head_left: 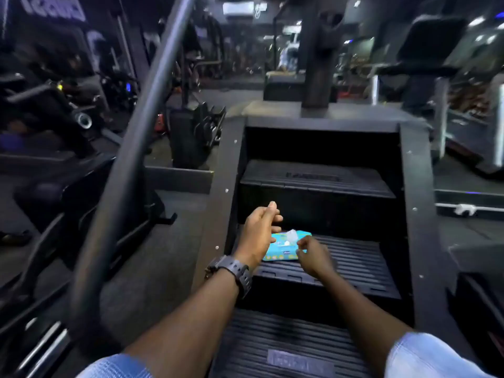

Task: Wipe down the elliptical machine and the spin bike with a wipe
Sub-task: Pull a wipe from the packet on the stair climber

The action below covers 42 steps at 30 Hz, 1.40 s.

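A blue wipes pack (281,248) lies on the middle ribbed step (354,257) of a black stair machine. A white wipe (291,236) sticks up from its opening. My left hand (260,230), with a black watch on the wrist, hovers over the pack's left end. Its fingers are loosely curled and hold nothing. My right hand (313,256) has its fingers curled at the pack's right corner and seems to pinch it. The elliptical machine and the spin bike cannot be picked out clearly in the dark gym.
A thick black handrail (131,159) slants up on my left. Further steps lie above (316,178) and below (286,347) the pack, between the machine's side walls (420,214). Dark exercise machines (54,105) stand at left, and treadmills (463,132) at right.
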Each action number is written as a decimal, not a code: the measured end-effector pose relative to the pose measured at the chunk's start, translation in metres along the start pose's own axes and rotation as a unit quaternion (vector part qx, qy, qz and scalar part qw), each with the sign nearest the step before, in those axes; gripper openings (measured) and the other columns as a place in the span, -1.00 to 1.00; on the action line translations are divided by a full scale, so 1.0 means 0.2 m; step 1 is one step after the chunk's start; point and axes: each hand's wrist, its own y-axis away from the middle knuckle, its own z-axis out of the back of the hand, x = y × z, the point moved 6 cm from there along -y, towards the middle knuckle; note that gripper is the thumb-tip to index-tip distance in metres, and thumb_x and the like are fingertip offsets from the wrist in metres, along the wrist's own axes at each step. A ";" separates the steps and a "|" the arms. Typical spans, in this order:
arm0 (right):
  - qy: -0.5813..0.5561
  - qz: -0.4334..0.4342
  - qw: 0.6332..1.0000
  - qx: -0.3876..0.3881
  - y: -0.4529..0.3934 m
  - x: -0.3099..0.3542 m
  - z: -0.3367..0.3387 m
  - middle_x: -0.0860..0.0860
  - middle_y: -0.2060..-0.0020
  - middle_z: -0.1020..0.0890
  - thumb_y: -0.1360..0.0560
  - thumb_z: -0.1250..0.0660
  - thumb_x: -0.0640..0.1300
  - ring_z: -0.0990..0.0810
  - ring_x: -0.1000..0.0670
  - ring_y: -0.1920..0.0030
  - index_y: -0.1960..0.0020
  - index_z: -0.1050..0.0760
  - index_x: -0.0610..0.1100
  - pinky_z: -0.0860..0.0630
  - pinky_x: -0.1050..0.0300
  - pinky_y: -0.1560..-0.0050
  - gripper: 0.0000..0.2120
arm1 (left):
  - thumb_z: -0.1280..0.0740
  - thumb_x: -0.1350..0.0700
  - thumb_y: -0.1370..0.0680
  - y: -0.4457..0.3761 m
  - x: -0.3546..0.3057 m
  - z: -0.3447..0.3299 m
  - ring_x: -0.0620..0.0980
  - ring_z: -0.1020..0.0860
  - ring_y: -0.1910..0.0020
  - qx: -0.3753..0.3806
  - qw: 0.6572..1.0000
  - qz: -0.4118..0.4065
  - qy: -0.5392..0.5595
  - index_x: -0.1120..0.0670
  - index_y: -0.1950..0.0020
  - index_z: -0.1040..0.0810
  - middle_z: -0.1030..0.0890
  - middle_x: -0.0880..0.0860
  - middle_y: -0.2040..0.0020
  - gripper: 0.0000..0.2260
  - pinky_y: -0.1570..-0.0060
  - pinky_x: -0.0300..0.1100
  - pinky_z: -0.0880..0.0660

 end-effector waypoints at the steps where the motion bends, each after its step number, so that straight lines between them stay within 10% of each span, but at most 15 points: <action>1: 0.021 0.002 1.000 0.010 -0.07 -0.04 -0.07 -0.09 -0.14 -0.64 -0.51 -0.32 -0.10 -0.57 -0.18 -0.18 -0.22 -0.51 0.01 -0.49 0.04 -0.12 -0.72 | -0.14 -0.11 -0.63 -0.02 0.04 -0.01 -0.02 -0.56 0.12 -0.003 1.000 0.004 0.007 0.01 0.05 -0.53 -0.63 0.05 -0.02 -0.73 0.11 -0.08 -0.47; 8: 0.147 0.021 0.984 0.102 -0.49 -0.15 -0.38 -0.21 -0.57 -0.07 -0.53 -0.27 0.16 -0.03 -0.27 -0.55 -0.48 -0.28 0.15 -0.08 -0.21 -0.48 -0.47 | -0.07 -0.13 -0.64 -0.19 0.17 0.03 0.00 -0.56 0.02 -0.033 0.999 0.009 0.005 0.00 -0.02 -0.54 -0.62 0.04 -0.12 -0.68 0.04 -0.05 -0.48; 13: 0.146 0.070 0.986 0.038 -0.53 -0.08 -0.33 -0.03 -0.25 -0.58 -0.47 -0.36 0.14 -0.43 -0.18 -0.34 -0.29 -0.52 0.01 -0.28 -0.13 -0.34 -0.57 | -0.04 -0.12 -0.65 -0.25 0.18 0.04 0.02 -0.54 -0.01 -0.040 0.999 0.012 0.032 0.10 -0.15 -0.52 -0.59 0.10 -0.19 -0.62 0.09 -0.13 -0.46; 21: -0.170 0.139 0.973 -0.068 -0.38 0.30 0.33 0.01 0.17 -0.67 -0.42 -0.48 -0.22 -0.61 0.01 0.12 0.10 -0.61 0.00 -0.42 0.33 0.21 -0.85 | -0.07 -0.04 -0.66 -0.16 -0.08 0.02 0.00 -0.53 0.01 -0.064 0.997 -0.034 0.023 0.04 -0.04 -0.51 -0.60 0.07 -0.13 -0.74 0.08 -0.11 -0.44; 32: -0.361 0.297 0.882 0.060 0.52 1.24 1.26 -0.11 0.00 -0.65 -0.44 -0.49 -0.29 -0.65 -0.12 0.02 -0.16 -0.53 -0.03 -0.60 -0.05 0.02 -0.65 | -0.29 0.10 -0.58 0.34 -0.83 0.28 -0.09 -0.55 -0.10 -0.072 0.980 -0.182 -0.047 0.05 -0.21 -0.52 -0.61 -0.02 -0.09 -0.79 -0.16 -0.10 -0.50; 42: -0.348 0.394 0.845 0.101 1.57 2.24 1.07 -0.11 -0.04 -0.65 -0.47 -0.47 -0.27 -0.66 -0.04 0.06 -0.20 -0.52 -0.08 -0.59 0.12 0.18 -0.66 | -0.43 0.15 -0.50 1.23 -1.14 1.25 0.03 -0.65 0.13 -0.078 0.968 -0.234 -0.033 0.18 0.01 -0.64 -0.70 0.07 0.09 -0.87 0.06 -0.05 -0.58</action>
